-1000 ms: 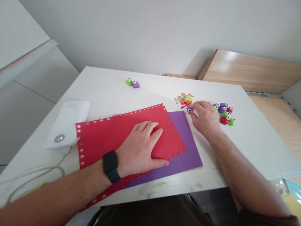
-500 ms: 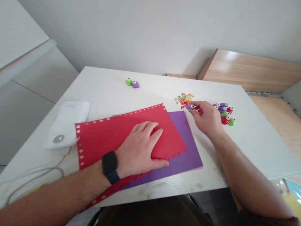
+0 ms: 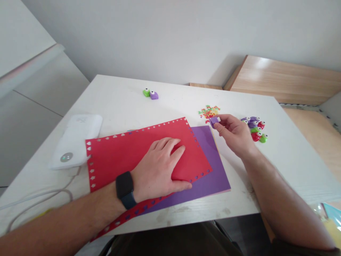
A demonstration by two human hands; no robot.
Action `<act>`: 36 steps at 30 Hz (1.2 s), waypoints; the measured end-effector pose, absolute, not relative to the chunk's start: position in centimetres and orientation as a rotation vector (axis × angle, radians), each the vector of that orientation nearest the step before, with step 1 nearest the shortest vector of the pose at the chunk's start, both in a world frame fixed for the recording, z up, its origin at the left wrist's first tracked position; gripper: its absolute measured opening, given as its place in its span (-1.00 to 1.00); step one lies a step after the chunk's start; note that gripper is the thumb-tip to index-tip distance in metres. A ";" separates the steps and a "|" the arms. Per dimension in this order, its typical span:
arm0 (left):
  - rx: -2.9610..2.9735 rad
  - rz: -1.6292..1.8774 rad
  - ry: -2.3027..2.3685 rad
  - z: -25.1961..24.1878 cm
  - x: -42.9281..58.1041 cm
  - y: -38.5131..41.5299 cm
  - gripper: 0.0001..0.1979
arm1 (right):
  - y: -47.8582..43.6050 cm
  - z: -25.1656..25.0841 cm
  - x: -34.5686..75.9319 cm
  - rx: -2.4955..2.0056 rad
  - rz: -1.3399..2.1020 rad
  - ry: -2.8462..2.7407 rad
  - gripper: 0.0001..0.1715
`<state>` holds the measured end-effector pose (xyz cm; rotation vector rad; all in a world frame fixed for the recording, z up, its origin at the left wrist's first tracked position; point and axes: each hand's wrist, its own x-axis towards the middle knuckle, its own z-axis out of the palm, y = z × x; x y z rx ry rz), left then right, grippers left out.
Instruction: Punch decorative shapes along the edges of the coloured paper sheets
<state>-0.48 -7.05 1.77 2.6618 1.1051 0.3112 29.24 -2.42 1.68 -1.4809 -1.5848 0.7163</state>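
My left hand (image 3: 161, 167) lies flat with its fingers stretched out on a red sheet of paper (image 3: 119, 156), whose edges are punched with small hearts and stars. Under it, a purple sheet (image 3: 210, 160) sticks out to the right, with other sheets' edges just showing below. My right hand (image 3: 234, 133) pinches a purple paper punch (image 3: 214, 122) between thumb and fingers, just right of the purple sheet's far corner. Behind the punch is a pile of small coloured paper cut-outs (image 3: 209, 112).
Several purple, red and green punches (image 3: 254, 128) with eye-shaped tops sit right of my right hand. A green punch (image 3: 146, 92) and a purple punch (image 3: 154, 95) stand at the back. On the left are a white device (image 3: 77, 142) and a cable (image 3: 69, 183).
The purple punch in my right hand has been turned, so its eye no longer faces me. My left hand stays in place on the red sheet.
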 end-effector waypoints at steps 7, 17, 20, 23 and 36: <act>2.681 0.306 1.106 1.8 -0.5 -7.1 -0.03 | -2.7 2.3 28.9 -1.350 0.836 -1.521 -0.74; 2.660 0.315 1.102 1.8 -0.5 -7.1 -0.08 | -2.4 2.6 29.2 -1.318 0.777 -1.307 -0.72; 2.666 0.322 1.097 1.8 -0.5 -7.2 -0.09 | -2.2 2.4 29.4 -1.320 0.781 -1.296 -0.72; 2.667 0.310 1.100 1.9 -0.5 -7.2 -0.10 | -2.3 2.5 29.3 -1.308 0.806 -1.308 -0.72; 2.676 0.310 1.093 1.9 -0.6 -7.2 -0.18 | -2.3 2.8 29.5 -1.293 0.669 -1.232 -0.72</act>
